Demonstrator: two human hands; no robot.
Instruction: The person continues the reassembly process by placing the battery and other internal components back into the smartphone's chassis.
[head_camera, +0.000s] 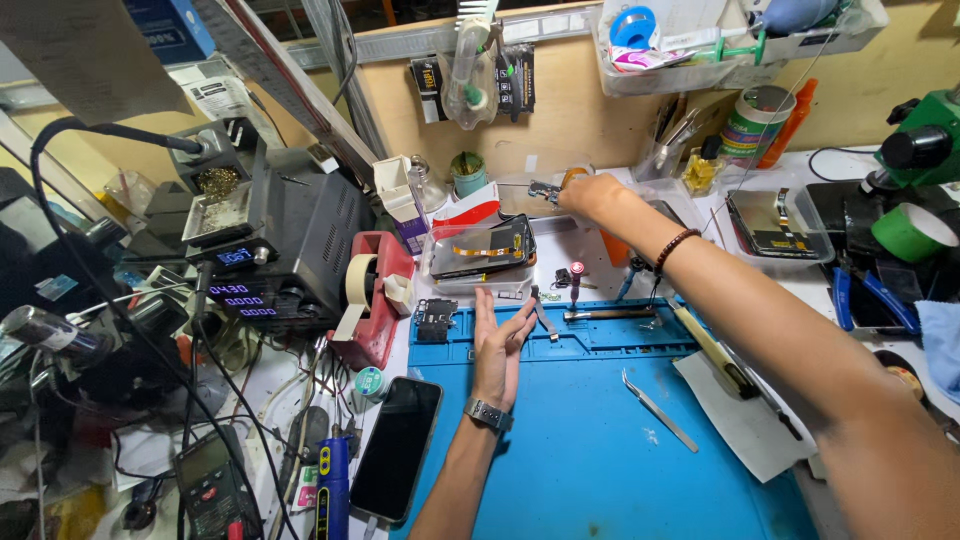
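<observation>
My left hand (497, 345) rests edge-down on the blue work mat (600, 440), fingers straight and apart, holding nothing; a watch sits on its wrist. My right hand (590, 195) reaches far back toward the wall, fingers closed around a small dark metal part (545, 190) above a clear plastic tray (480, 262) holding a phone frame with a flex cable. A beaded bracelet circles the right wrist.
A black phone (397, 448) lies face up left of the mat. Tweezers (658, 410), a screwdriver (610, 314) and a small board (436, 320) lie on the mat. A soldering station (275, 255) and red tape dispenser (375, 295) stand left; another tray (778, 225) right.
</observation>
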